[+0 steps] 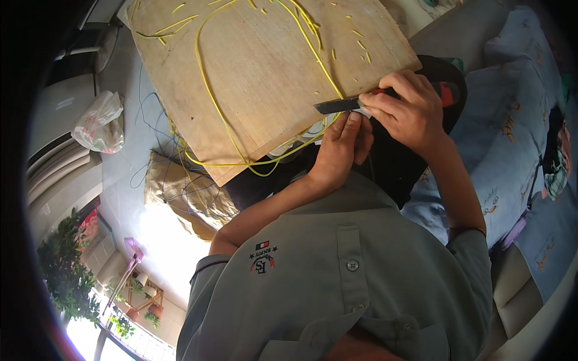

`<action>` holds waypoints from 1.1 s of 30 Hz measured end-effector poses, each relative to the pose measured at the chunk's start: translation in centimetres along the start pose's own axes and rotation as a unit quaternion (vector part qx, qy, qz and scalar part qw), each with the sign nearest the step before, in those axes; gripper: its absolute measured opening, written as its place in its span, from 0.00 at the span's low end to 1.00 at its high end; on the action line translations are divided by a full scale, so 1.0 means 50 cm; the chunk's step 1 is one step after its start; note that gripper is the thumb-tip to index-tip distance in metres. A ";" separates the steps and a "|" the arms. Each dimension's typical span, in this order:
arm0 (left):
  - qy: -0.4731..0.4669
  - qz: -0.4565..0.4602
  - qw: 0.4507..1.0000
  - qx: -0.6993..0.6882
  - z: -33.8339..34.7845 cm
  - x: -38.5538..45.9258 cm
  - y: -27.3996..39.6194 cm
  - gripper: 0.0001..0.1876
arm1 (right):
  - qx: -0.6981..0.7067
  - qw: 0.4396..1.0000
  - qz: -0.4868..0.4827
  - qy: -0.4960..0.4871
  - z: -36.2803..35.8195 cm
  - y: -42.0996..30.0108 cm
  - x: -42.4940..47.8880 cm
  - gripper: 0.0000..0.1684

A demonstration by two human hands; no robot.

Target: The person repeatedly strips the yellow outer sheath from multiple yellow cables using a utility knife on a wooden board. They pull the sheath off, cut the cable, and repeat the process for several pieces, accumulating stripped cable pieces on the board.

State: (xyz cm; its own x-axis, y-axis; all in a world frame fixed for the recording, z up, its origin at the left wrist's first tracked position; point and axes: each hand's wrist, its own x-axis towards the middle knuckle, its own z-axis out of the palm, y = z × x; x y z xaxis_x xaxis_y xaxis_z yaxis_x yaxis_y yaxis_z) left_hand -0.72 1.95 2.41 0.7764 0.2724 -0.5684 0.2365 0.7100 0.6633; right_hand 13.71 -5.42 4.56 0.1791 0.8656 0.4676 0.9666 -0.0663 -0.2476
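My right hand (408,108) grips a utility knife, its dark blade (336,106) reaching left over the near edge of a wooden board (257,85). Just below the blade, my left hand (345,137) pinches a yellow electrical wire (323,131) between thumb and fingers. The wire's pinched end is hidden by the fingers. From there it runs left along the board's near edge and loops around its corner. Another stretch of yellow wire (311,45) comes down the board to the blade; whether the blade touches it I cannot tell.
Short yellow insulation scraps (361,44) lie scattered on the board. A tangle of blue wire (156,108) and a tan woven sack (180,185) are on the floor at left, with a plastic bag (100,122) beyond. A sofa with a blue cover (496,117) stands at right.
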 end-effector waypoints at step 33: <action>-0.010 -0.011 0.996 -0.083 0.002 0.001 0.007 0.12 | -0.044 0.998 -0.016 0.045 0.040 0.008 0.022 0.10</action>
State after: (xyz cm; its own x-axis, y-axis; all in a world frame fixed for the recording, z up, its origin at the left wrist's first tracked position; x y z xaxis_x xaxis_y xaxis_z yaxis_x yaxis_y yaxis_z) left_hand -0.55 2.14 2.64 0.7844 0.2436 -0.5704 0.1546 0.8139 0.5601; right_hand 13.96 -3.51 3.28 0.1601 0.8196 0.5501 0.9837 -0.0862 -0.1579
